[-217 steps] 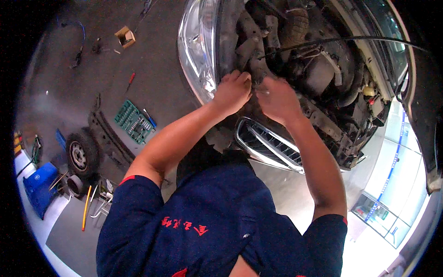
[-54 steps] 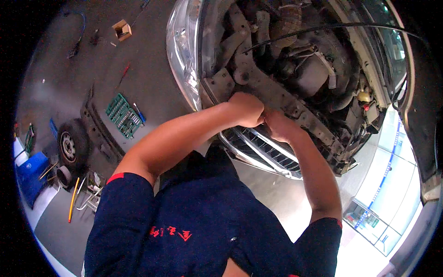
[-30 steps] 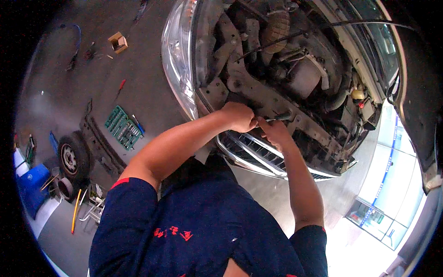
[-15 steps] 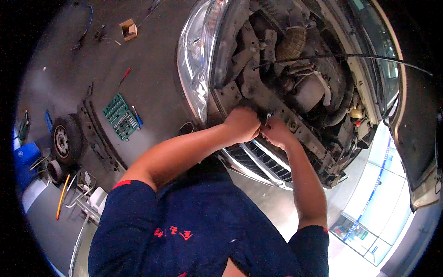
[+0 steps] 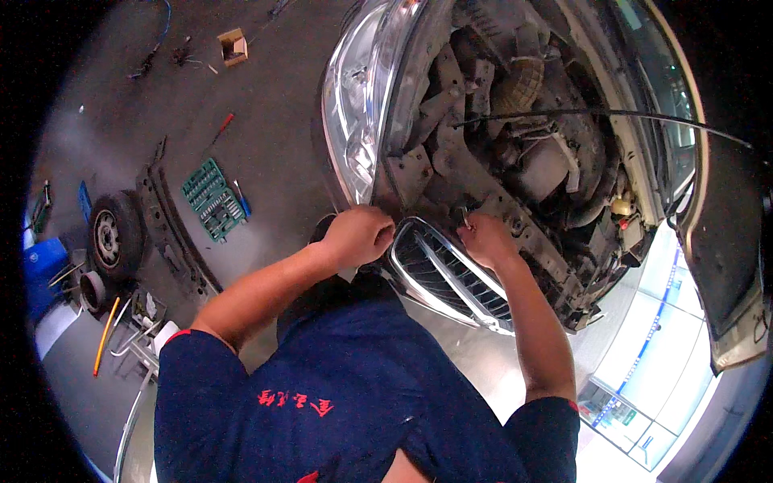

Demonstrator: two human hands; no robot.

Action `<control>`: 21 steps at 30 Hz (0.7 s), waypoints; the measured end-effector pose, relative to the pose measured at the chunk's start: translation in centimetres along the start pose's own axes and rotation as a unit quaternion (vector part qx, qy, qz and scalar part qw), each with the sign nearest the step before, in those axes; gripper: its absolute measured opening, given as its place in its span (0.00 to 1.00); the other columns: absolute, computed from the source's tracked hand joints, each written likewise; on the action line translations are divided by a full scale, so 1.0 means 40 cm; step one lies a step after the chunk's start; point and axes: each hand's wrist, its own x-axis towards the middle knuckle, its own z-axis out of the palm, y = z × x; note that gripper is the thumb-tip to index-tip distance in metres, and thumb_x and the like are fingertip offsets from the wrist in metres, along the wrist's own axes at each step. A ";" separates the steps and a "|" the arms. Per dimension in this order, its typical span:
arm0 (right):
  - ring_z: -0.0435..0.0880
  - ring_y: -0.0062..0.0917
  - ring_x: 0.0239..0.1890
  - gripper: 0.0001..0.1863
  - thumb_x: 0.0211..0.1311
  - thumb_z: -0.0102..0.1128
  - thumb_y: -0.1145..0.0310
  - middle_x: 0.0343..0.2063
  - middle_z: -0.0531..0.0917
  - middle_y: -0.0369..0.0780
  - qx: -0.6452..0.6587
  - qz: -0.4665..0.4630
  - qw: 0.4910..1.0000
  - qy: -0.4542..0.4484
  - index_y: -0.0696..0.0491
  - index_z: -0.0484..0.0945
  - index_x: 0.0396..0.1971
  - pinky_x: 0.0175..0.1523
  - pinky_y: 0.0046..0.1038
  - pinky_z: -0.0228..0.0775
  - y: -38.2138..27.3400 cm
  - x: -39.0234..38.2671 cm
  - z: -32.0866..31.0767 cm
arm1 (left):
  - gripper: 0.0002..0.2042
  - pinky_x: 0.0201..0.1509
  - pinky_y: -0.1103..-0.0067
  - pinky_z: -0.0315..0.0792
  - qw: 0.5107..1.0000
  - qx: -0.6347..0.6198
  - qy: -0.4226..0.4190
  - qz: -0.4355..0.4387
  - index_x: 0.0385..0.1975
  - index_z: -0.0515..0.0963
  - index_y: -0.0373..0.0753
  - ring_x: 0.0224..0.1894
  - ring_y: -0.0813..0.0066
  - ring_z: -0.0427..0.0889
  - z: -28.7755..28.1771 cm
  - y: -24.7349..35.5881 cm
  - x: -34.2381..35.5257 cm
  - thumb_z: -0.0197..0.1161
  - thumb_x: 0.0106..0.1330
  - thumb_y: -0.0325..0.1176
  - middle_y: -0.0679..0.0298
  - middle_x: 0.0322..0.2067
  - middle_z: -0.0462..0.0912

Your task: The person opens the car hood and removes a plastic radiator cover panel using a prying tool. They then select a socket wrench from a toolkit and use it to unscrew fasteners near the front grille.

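The front of a car with its bonnet up lies before me, its chrome-edged grille [image 5: 451, 270] below both hands. My right hand [image 5: 489, 240] is pinched at the grille's upper edge, beside the dirty metal crossmember [image 5: 475, 181]. A small shiny metal piece [image 5: 465, 216] sticks up from its fingers; its exact kind is too small to tell. My left hand [image 5: 362, 236] is curled closed left of the grille, just below the headlight [image 5: 358, 121]. Whatever its fingers hold, if anything, is hidden.
The engine bay [image 5: 539, 161] opens beyond my hands, crossed by a thin bonnet prop rod [image 5: 596, 113]. On the floor at left lie a green socket set [image 5: 213, 200], a red-handled screwdriver [image 5: 225, 122], a long dark bar [image 5: 173, 233], a wheel [image 5: 113, 235] and a cardboard box [image 5: 233, 48].
My left hand has moved away from the right hand, left and downward, to beside the grille's end. The right hand stays at the grille's upper edge. The whole view has shifted slightly.
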 end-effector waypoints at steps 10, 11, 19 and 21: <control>0.85 0.51 0.44 0.20 0.67 0.61 0.53 0.38 0.86 0.53 0.074 0.029 0.997 0.015 0.59 0.83 0.35 0.50 0.48 0.76 -0.013 -0.027 0.005 | 0.10 0.42 0.57 0.77 0.998 -0.063 0.009 -0.018 0.43 0.81 0.40 0.39 0.44 0.83 0.010 0.012 -0.005 0.60 0.63 0.29 0.51 0.33 0.84; 0.85 0.51 0.44 0.20 0.67 0.61 0.53 0.38 0.86 0.53 0.074 0.029 0.997 0.018 0.59 0.83 0.35 0.50 0.48 0.76 -0.012 -0.029 0.008 | 0.11 0.43 0.57 0.77 0.996 -0.078 0.002 -0.033 0.45 0.80 0.41 0.40 0.44 0.83 0.010 0.019 0.000 0.59 0.63 0.27 0.51 0.34 0.84; 0.85 0.51 0.37 0.21 0.66 0.62 0.51 0.29 0.84 0.54 0.071 0.022 0.991 0.113 0.58 0.84 0.31 0.42 0.45 0.75 0.034 -0.034 0.062 | 0.12 0.44 0.57 0.77 0.996 -0.082 -0.037 0.014 0.46 0.79 0.39 0.42 0.43 0.83 0.033 0.003 -0.022 0.56 0.64 0.25 0.49 0.37 0.84; 0.85 0.51 0.36 0.21 0.66 0.62 0.51 0.28 0.84 0.54 0.060 -0.011 0.989 0.132 0.58 0.83 0.31 0.41 0.46 0.75 0.034 -0.031 0.056 | 0.12 0.44 0.57 0.77 0.995 -0.081 -0.055 0.009 0.46 0.79 0.39 0.43 0.43 0.83 0.037 0.007 -0.028 0.56 0.64 0.26 0.49 0.38 0.84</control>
